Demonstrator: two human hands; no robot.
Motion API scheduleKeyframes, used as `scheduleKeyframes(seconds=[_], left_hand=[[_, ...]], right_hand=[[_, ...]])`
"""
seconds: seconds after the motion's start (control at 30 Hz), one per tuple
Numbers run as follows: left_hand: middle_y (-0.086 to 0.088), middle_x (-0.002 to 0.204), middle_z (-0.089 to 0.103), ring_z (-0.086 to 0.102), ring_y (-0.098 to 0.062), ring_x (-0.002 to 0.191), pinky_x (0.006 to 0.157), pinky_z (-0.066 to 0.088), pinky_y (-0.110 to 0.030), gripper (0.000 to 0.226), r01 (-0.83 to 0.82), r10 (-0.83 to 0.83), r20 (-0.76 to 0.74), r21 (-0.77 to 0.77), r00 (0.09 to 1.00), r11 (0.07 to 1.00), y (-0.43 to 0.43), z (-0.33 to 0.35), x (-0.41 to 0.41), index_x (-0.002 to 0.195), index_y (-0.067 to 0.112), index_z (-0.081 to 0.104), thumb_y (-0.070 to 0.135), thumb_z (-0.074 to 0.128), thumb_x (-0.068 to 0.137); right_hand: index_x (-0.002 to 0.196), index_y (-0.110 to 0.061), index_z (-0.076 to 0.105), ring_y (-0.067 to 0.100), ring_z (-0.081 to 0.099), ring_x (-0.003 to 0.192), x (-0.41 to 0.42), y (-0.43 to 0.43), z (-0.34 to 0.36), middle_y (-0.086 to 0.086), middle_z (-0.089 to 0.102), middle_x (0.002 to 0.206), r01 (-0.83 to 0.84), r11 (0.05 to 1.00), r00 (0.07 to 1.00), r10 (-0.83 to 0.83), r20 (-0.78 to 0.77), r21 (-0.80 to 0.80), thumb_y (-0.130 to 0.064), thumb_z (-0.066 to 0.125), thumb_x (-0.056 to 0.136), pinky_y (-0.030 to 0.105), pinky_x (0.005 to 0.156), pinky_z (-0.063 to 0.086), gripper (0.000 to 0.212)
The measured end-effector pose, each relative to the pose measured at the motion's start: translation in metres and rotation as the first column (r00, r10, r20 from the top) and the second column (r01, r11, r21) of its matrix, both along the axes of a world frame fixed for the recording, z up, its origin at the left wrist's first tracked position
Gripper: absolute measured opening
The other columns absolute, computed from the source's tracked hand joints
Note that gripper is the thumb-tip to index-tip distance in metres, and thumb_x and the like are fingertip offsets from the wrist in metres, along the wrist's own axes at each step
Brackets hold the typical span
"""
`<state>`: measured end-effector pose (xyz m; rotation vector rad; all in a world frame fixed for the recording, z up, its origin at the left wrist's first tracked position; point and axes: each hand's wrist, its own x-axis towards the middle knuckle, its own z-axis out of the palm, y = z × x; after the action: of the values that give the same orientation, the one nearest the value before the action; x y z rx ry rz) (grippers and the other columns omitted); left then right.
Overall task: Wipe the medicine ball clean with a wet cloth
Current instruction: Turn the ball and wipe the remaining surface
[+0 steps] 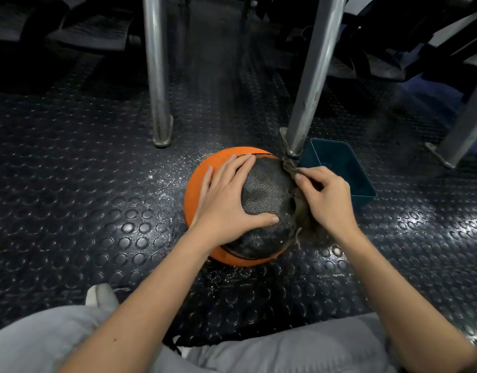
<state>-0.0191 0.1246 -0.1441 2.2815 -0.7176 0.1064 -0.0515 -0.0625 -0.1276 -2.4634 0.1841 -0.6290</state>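
The orange-and-black medicine ball sits on the studded floor, just beside a metal leg. Left hand lies flat on top, fingers spread; right hand pinches the wet cloth against the ball's right side, a teal tub just beyond.

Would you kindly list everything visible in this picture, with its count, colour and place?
medicine ball: one, orange and black, on the floor, centre
cloth: one, grey-brown, against the ball's right side
tub: one, dark teal, on the floor right of the ball
metal legs: three, silver, standing behind the ball
floor: one, black, studded, throughout
shoe: one, white, lower left
trousers: one pair, grey, bottom edge
left hand: one, flat on the ball's top
right hand: one, pinching the cloth
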Motion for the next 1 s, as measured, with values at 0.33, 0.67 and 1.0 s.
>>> scheduleKeyframes(seconds=[0.33,0.67,1.0], left_hand=[[0.018,0.154,0.012,-0.003,0.000,0.141,0.113,-0.014,-0.033,0.104,-0.016,0.016,-0.028,-0.005,0.999,1.000,-0.004,0.001,-0.002,0.150,0.029,0.013,0.063,0.069,0.069],[0.018,0.153,0.016,0.001,0.002,0.140,0.113,-0.012,-0.029,0.105,-0.026,0.025,-0.019,-0.032,1.000,0.999,0.001,0.000,0.000,0.149,0.029,0.017,0.062,0.072,0.066],[0.018,0.154,0.013,-0.002,0.001,0.141,0.114,-0.012,-0.032,0.105,-0.026,0.026,-0.018,-0.011,0.999,1.000,0.002,-0.001,-0.001,0.150,0.030,0.014,0.061,0.070,0.067]], right_hand=[[0.101,-0.014,0.073,0.023,0.057,0.088,-0.002,0.002,-0.003,-0.012,0.061,0.097,-0.064,0.994,0.993,0.072,0.091,-0.087,-0.014,0.062,0.088,0.013,0.085,0.035,0.017],[0.097,-0.014,0.074,0.019,0.048,0.085,-0.018,0.026,0.003,-0.012,0.060,0.096,-0.183,0.970,0.969,0.205,0.138,-0.158,-0.014,0.061,0.086,0.010,0.082,0.033,0.018],[0.096,-0.014,0.075,0.017,0.047,0.088,-0.022,0.031,0.003,-0.012,0.063,0.097,-0.134,0.984,0.980,0.148,0.130,-0.116,-0.013,0.062,0.085,0.004,0.084,0.030,0.017]])
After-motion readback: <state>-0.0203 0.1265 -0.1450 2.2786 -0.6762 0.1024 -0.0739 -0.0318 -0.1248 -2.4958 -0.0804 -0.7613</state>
